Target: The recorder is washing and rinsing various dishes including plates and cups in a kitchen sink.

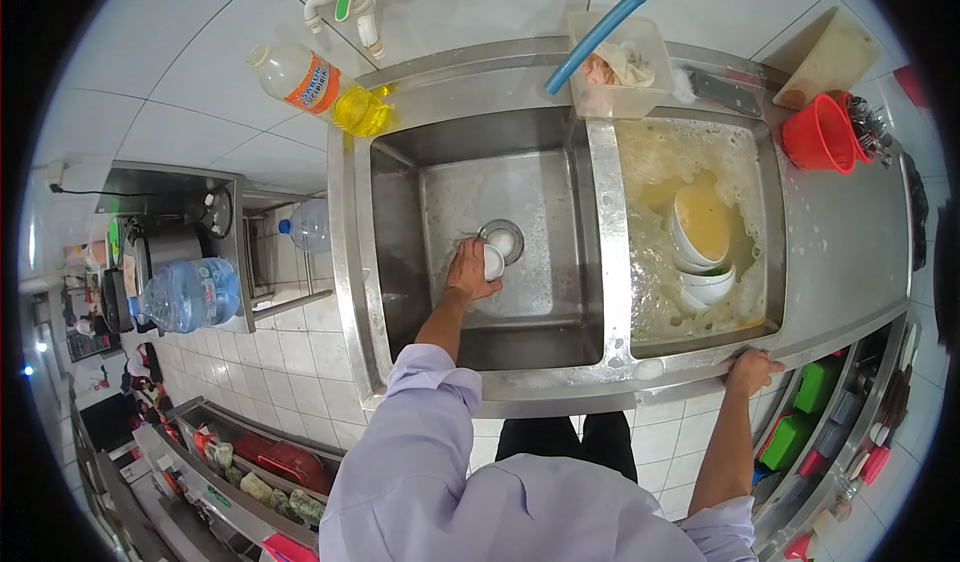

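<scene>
My left hand (pixel 471 271) reaches down into the left basin (pixel 487 179) of a stainless steel double sink. Its fingers are around a small white cup (pixel 493 263), held tilted just above the round drain (pixel 517 243). A whitish patch shows inside the drain, too unclear to name. At the front edge of the steel counter, my right hand (pixel 752 372) rests against the rim; how its fingers are bent there is hard to make out. Cloudy, foamy water (pixel 660 262) fills the right basin, where several stacked white bowls (pixel 709 288) sit partly under water.
A dish soap bottle (pixel 319 89) stands at the back left corner. Behind the divider, a plastic tub (pixel 619 101) holds cloths below a blue hose (pixel 596 41). Red containers (pixel 817 134), one with cutlery, and a cutting board (pixel 829 59) are at right. A water bottle (pixel 191 296) lies left.
</scene>
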Motion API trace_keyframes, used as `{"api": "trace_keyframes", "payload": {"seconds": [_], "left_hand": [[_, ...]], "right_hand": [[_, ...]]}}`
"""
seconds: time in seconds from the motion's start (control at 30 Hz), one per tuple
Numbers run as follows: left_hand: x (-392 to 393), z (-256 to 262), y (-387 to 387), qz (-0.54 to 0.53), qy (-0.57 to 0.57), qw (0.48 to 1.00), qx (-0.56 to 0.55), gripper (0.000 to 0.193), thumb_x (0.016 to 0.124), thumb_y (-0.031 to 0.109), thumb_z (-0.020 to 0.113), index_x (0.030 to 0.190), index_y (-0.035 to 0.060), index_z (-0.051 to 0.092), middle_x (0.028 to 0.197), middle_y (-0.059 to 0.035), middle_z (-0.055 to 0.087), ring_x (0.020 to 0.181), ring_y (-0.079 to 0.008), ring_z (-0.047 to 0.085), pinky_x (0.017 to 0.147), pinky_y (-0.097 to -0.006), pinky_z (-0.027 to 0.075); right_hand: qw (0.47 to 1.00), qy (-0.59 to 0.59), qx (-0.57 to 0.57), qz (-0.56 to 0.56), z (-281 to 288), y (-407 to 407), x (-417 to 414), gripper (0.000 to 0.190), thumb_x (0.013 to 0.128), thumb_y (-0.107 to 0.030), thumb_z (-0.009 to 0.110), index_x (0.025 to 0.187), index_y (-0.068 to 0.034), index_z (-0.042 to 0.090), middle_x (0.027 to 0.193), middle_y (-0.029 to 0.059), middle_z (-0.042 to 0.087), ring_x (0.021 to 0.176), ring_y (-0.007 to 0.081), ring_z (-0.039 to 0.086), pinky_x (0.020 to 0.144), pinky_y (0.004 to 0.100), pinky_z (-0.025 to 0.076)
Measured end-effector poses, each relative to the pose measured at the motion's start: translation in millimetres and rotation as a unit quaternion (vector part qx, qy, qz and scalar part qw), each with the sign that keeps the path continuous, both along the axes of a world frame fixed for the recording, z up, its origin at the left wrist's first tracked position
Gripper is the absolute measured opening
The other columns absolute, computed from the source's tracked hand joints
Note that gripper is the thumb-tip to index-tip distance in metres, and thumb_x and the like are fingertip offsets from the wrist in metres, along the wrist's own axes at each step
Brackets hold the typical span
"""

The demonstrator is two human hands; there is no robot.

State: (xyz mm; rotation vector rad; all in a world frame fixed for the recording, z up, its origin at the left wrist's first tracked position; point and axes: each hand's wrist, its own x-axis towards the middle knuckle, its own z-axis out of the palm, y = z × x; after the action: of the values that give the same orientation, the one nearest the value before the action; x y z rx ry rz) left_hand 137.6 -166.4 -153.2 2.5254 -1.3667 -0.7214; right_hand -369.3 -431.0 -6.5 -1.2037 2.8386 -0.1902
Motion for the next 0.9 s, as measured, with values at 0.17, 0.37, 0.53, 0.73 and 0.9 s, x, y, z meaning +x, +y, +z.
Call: {"api": "trace_keyframes", "payload": {"seconds": [0.17, 0.37, 0.53, 0.73, 0.9], "left_hand": [[8, -1, 2, -0.004, 0.008, 1.0, -0.029, 0.086, 0.065, 0.027, 0.084, 0.135, 0.0036, 0.041, 0.132, -0.0182, 0.043, 0.128, -0.0368, 0.044, 0.11, -0.0463, 0.043], [13, 5, -5, -0.009, 0.019, 0.998, -0.051, 0.082, 0.066, 0.026, 0.082, 0.133, 0.0049, 0.042, 0.13, -0.0182, 0.044, 0.126, -0.0369, 0.046, 0.108, -0.0467, 0.045], [15, 0, -15, -0.027, 0.003, 0.999, -0.046, 0.083, 0.066, 0.027, 0.082, 0.134, 0.0033, 0.041, 0.13, -0.0182, 0.044, 0.126, -0.0367, 0.046, 0.109, -0.0463, 0.044], [12, -22, -31, -0.055, -0.007, 0.998, -0.034, 0.094, 0.067, 0.035, 0.081, 0.142, 0.0008, 0.035, 0.139, -0.0201, 0.041, 0.134, -0.0372, 0.039, 0.115, -0.0456, 0.036], [-5, -12, -45, -0.063, -0.09, 0.994, 0.01, 0.118, 0.067, 0.052, 0.083, 0.15, -0.0052, 0.022, 0.15, -0.0224, 0.033, 0.143, -0.0373, 0.029, 0.122, -0.0472, 0.022]], "right_hand": [[1.0, -0.006, -0.015, -0.004, -10, -4, -11, 0.069, 0.104, -0.04, 0.037, 0.155, -0.001, 0.011, 0.13, 0.0452, 0.046, 0.11, 0.0556, 0.059, 0.097, 0.0606, 0.047], [0.999, -0.017, -0.031, -0.004, -9, -3, -14, 0.068, 0.103, -0.04, 0.039, 0.152, -0.001, 0.015, 0.128, 0.0449, 0.048, 0.11, 0.0556, 0.059, 0.097, 0.0603, 0.047], [1.0, -0.005, -0.022, -0.008, -6, -1, -6, 0.069, 0.103, -0.041, 0.038, 0.155, -0.003, 0.014, 0.127, 0.0441, 0.049, 0.107, 0.0531, 0.061, 0.095, 0.0578, 0.049], [1.0, 0.011, -0.014, -0.024, -6, -3, -2, 0.071, 0.103, -0.041, 0.038, 0.159, -0.005, 0.013, 0.129, 0.0409, 0.051, 0.109, 0.0521, 0.061, 0.096, 0.0569, 0.049], [0.999, 0.002, -0.023, -0.027, -1, -4, -2, 0.071, 0.103, -0.042, 0.04, 0.159, -0.006, 0.016, 0.132, 0.0401, 0.051, 0.113, 0.0526, 0.059, 0.098, 0.0578, 0.048]]}}
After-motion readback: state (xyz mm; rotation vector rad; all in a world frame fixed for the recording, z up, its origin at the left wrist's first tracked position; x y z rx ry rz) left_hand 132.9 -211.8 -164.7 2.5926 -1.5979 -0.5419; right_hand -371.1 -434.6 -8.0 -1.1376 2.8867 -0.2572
